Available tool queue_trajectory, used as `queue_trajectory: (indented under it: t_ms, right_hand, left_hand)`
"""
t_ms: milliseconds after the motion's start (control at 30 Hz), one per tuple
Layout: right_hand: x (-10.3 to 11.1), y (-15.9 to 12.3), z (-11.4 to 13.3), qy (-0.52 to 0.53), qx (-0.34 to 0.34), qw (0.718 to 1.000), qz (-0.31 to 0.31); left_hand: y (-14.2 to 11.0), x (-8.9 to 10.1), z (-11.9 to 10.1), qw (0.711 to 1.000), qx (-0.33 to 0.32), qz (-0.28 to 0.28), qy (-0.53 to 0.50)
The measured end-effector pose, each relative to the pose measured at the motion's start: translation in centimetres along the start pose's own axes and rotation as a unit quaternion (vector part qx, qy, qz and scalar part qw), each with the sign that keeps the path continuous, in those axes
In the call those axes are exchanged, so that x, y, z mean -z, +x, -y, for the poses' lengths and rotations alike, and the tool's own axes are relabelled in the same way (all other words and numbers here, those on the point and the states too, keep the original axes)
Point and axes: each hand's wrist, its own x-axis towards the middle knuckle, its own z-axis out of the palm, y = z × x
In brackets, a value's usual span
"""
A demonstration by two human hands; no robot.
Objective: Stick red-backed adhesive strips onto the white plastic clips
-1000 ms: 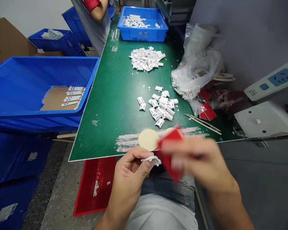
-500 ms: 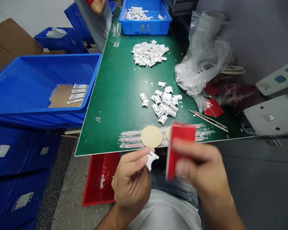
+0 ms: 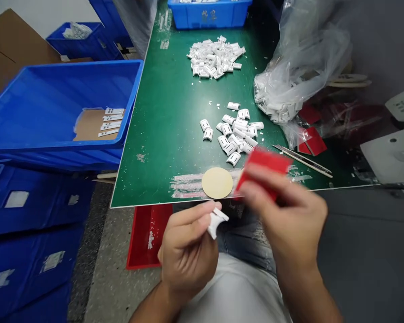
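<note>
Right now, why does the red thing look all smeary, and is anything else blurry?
In the head view, the right hand and the red pad are smeared, probably by motion; the left hand and the white piece look sharper; the green table is evenly lit, without strong glare.

a hand could pass up the left side of the bench (image 3: 161,112); the beige disc (image 3: 217,183), white clips (image 3: 237,132) and plastic bag (image 3: 299,67) block further right, the blue crate (image 3: 54,107) beyond the left edge.
</note>
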Motion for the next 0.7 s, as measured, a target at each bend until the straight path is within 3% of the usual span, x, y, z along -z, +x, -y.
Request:
queue_trajectory:
  t_ms: [67,100,233,333,700]
  right_hand:
    - [0.1,-0.1,-0.9,-0.04,0.012,0.996,-0.076]
    - [0.2,-0.3,-1.2,-0.055,0.025,0.996,-0.069]
    - [0.6,-1.4,-1.0,-0.054,0.143,0.982,0.112]
    - [0.4,-1.7,-0.1,-0.062,0.186,0.975,0.104]
    - [0.8,-2.1,0.0,-0.081,0.208,0.968,0.112]
  left_hand:
    - [0.2,-0.6,-0.1,0.999,0.003,-0.051,-0.018]
    - [0.3,-0.9,-0.2,0.997,0.015,-0.063,-0.032]
    - [0.8,-1.2,-0.7,0.992,0.069,-0.048,-0.099]
    - [1.2,-0.8,-1.0,0.988,0.084,-0.042,-0.126]
    - [1.1,-0.4,-1.5,0.983,0.12,-0.017,-0.135]
